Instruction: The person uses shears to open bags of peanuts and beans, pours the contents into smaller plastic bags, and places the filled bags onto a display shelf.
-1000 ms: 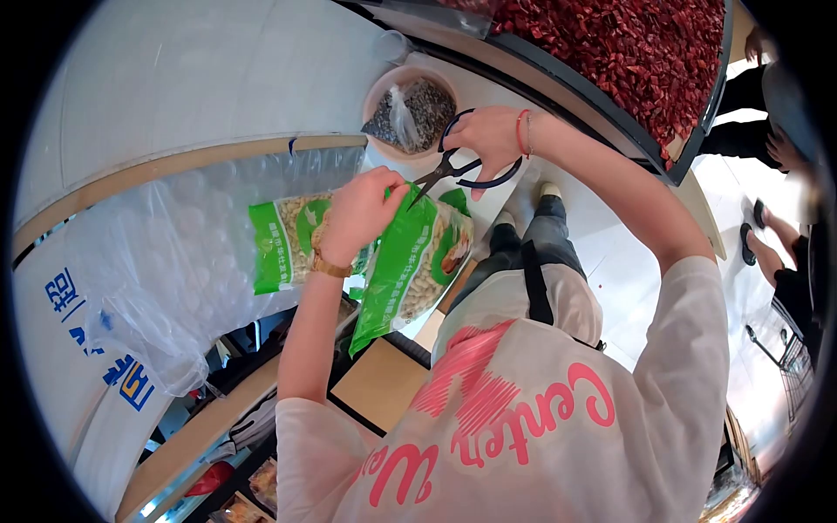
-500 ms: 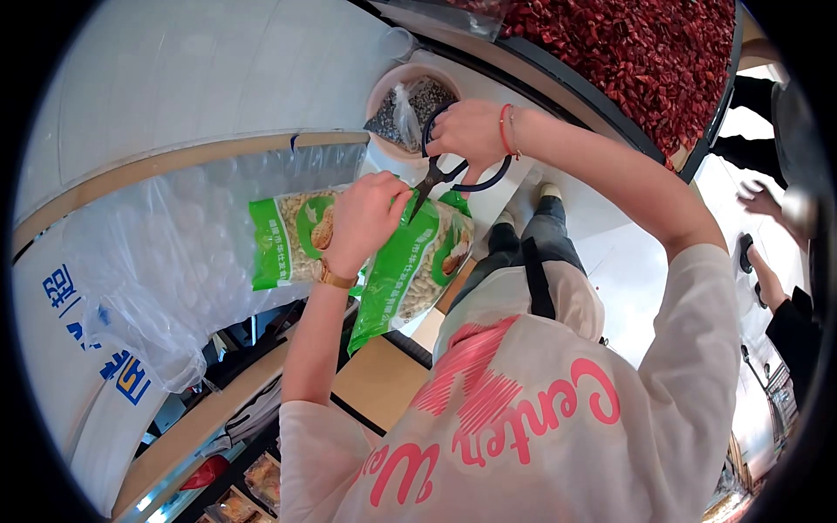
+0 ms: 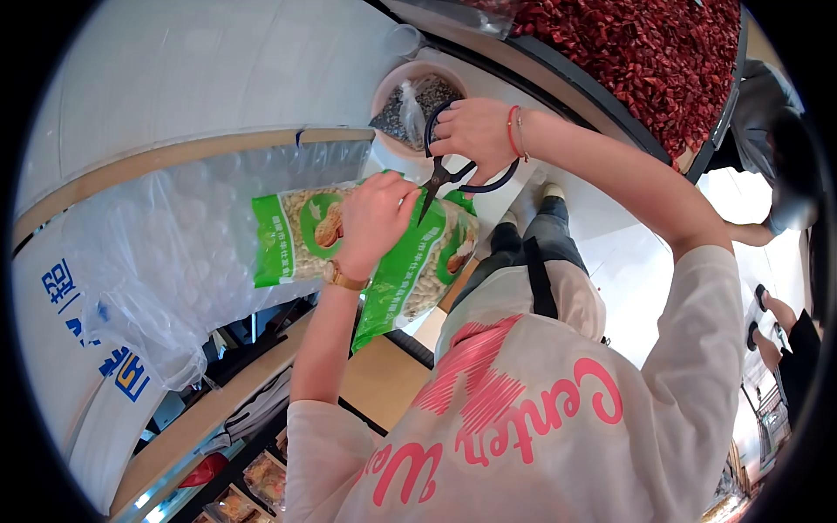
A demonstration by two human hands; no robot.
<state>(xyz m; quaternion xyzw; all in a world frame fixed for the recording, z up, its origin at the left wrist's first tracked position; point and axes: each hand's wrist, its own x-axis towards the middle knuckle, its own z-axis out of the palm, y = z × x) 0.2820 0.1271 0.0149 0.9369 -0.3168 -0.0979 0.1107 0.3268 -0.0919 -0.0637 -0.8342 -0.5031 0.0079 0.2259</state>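
My left hand (image 3: 377, 216), with a watch at the wrist, pinches the top part of a green and clear bag of peanuts (image 3: 384, 305). My right hand (image 3: 475, 139) has its fingers in the handles of dark scissors (image 3: 438, 180). The blades point down at the upper part of that bag, just right of my left fingers. Whether they cut into it cannot be seen. A second printed peanut bag (image 3: 277, 248) lies to the left, partly behind my left hand and wrist.
A pinkish round tub (image 3: 382, 94) behind my right hand holds a tied plastic bag of dark grains. Dried red pieces (image 3: 619, 70) fill a dark-edged bin at the upper right. Clear plastic packaging (image 3: 157, 235) spreads at left. Other people (image 3: 767, 131) are at the right edge.
The scissors have turned slightly, and their blades now point more steeply downward. My left hand still grips the bag. The people at the right edge have shifted.
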